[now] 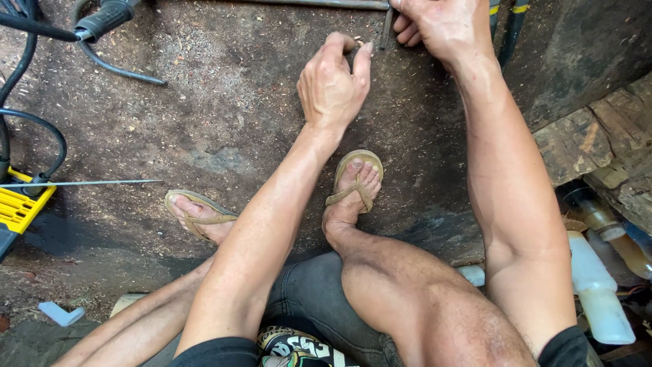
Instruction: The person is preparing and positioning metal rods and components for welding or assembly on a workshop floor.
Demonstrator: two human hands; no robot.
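I am squatting over a dirty, sawdust-strewn floor. My left hand (334,81) reaches forward with thumb and forefinger pinched on a small piece at the floor; the piece is too small to name. My right hand (438,24) is at the top edge, fingers curled around a thin dark metal rod (386,30) that joins a long horizontal metal bar (326,4). My feet wear tan flip-flops: the left foot (197,214) and the right foot (354,183).
A yellow and black machine (17,204) with black hoses sits at the left edge, and a thin metal rod (88,183) lies next to it. A black handle grip (105,17) lies top left. White plastic bottles (598,285) and rough wood pieces (598,143) crowd the right.
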